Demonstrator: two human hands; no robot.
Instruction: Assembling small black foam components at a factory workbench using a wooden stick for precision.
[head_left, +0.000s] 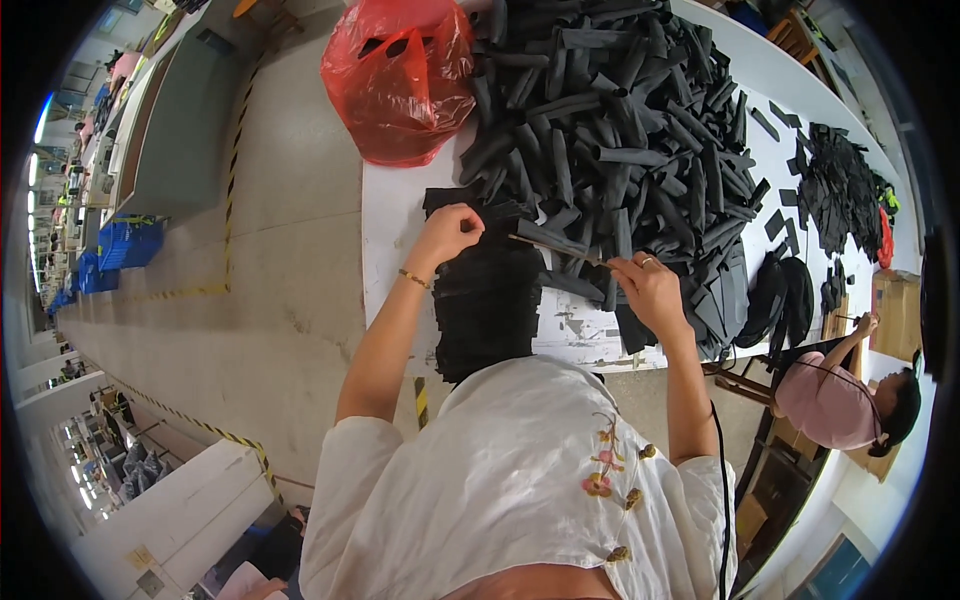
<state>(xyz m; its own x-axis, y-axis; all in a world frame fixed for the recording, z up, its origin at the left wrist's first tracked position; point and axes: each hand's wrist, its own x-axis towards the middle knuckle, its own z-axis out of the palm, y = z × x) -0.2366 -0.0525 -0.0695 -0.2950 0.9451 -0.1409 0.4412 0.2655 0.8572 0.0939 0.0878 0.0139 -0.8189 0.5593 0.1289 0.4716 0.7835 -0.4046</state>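
My right hand (650,290) is closed around the end of a thin, tan stick (560,247), which points left across the dark fabric pieces. My left hand (457,236) has its fingers curled together, just off the stick's far tip; whether anything is pinched in them I cannot make out. Below the left hand lies a stack of flat black fabric pieces (487,310), reaching to the table edge by my body. Beyond both hands spreads a large heap of dark grey fabric tubes (610,140).
A red plastic bag (400,85) sits on the white table (388,215) at the far left. Another black pile (838,180) lies to the right, near a seated co-worker (835,395) in pink. Blue crates (130,243) stand across the floor on the left.
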